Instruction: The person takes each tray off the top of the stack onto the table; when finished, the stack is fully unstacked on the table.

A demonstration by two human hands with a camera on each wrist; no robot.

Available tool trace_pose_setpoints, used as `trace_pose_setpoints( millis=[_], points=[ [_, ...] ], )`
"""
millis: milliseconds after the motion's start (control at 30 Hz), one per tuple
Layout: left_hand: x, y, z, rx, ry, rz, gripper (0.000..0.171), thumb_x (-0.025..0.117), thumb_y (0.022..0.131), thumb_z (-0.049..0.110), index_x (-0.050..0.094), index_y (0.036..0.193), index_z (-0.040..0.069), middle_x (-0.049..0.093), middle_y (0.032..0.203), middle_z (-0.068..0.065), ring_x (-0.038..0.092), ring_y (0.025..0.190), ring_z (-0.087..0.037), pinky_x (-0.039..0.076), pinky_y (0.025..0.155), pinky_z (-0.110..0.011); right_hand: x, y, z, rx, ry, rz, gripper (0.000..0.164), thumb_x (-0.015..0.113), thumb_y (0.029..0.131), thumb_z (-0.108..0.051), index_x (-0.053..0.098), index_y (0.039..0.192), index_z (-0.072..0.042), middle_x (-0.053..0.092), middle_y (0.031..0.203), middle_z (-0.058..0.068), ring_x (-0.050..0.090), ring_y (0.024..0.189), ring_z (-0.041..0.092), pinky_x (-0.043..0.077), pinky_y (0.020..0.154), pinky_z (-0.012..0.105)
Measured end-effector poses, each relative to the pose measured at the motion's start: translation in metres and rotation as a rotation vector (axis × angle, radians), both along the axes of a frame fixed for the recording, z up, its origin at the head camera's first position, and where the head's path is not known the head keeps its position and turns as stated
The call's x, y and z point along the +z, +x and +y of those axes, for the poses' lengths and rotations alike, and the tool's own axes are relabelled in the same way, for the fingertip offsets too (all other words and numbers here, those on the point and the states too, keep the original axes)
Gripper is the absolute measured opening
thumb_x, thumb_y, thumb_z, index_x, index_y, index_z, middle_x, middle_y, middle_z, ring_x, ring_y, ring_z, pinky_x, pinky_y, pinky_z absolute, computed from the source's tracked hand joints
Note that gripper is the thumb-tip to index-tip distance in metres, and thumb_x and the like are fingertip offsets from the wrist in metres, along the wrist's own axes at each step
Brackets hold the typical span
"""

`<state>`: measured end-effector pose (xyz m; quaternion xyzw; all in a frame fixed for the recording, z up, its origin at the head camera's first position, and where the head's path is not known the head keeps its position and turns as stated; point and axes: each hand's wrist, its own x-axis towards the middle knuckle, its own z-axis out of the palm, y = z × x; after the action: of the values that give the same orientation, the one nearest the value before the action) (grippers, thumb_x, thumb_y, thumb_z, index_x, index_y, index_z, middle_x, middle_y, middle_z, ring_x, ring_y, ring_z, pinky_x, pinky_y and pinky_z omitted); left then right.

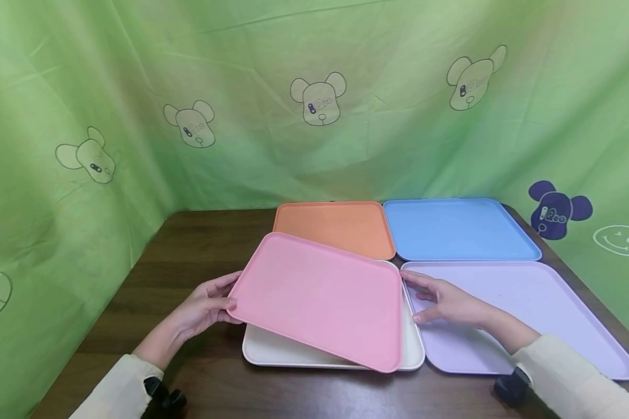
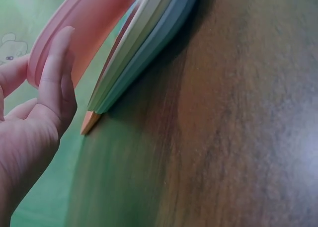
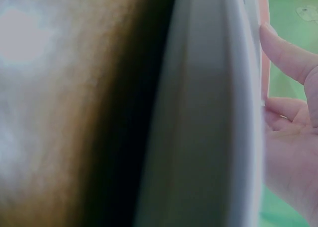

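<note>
A pink tray (image 1: 322,299) is tilted over a white tray (image 1: 293,350) on the table, its left side raised. My left hand (image 1: 205,305) pinches the pink tray's left edge, thumb on the upper face and fingers beneath. In the left wrist view, the pink rim (image 2: 42,60) sits between the thumb and fingers (image 2: 53,73), with a gap above the pale tray edges (image 2: 136,38). My right hand (image 1: 445,302) is at the pink tray's right edge, fingers loosely extended, fingertips right at its upper right corner. A lavender tray (image 1: 524,314) lies beneath that hand.
Behind lie an orange tray (image 1: 335,224) and a blue tray (image 1: 461,230), side by side. Brown wood of the table (image 1: 136,308) shows on the left. A green curtain (image 1: 251,145) with mouse-like prints hangs around the table's back and sides.
</note>
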<state>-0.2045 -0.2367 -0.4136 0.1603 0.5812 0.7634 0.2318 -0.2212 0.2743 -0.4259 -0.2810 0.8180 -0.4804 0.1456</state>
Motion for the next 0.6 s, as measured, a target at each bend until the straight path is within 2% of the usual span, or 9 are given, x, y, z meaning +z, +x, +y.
trace_pose_setpoints(
  millis=[167,300,433,600],
  points=[
    [-0.001,-0.0029,0.0007,0.043,0.045,0.032,0.069,0.049,0.091,-0.014,0.012,0.149,-0.012,0.05,0.13,-0.011,0.066,0.095,-0.027,0.056,0.077,-0.043,-0.0006,-0.0007,0.0003,-0.002,0.005,-0.002,0.098,0.082,0.074,-0.015,0.022,0.146,0.015,0.022,0.15,0.035,0.019,0.135,0.048,0.033,0.1,0.016],
    [-0.001,-0.004,-0.0006,0.118,0.085,0.037,0.066,0.047,0.093,-0.015,0.013,0.149,-0.012,0.054,0.127,-0.008,0.066,0.095,-0.024,0.056,0.077,-0.041,0.0011,-0.0006,0.0003,-0.002,0.015,-0.008,0.098,0.082,0.075,-0.015,0.022,0.146,0.015,0.021,0.15,0.035,0.019,0.136,0.048,0.033,0.1,0.015],
    [-0.0001,-0.0055,-0.0026,0.207,0.15,0.036,0.059,0.045,0.093,-0.017,0.029,0.149,-0.005,0.059,0.123,-0.006,0.067,0.093,-0.022,0.056,0.078,-0.04,0.0025,0.0001,-0.0003,-0.004,0.023,-0.006,0.097,0.082,0.075,-0.015,0.023,0.146,0.014,0.021,0.151,0.034,0.02,0.136,0.047,0.033,0.1,0.015],
    [0.0018,-0.0094,-0.0066,0.297,0.208,0.065,0.053,0.044,0.094,-0.017,0.05,0.141,0.006,0.062,0.116,-0.008,0.068,0.089,-0.022,0.056,0.075,-0.039,0.0041,0.0017,-0.0013,-0.018,0.034,-0.013,0.098,0.082,0.074,-0.016,0.023,0.147,0.013,0.021,0.151,0.033,0.018,0.137,0.048,0.033,0.1,0.016]
  ],
)
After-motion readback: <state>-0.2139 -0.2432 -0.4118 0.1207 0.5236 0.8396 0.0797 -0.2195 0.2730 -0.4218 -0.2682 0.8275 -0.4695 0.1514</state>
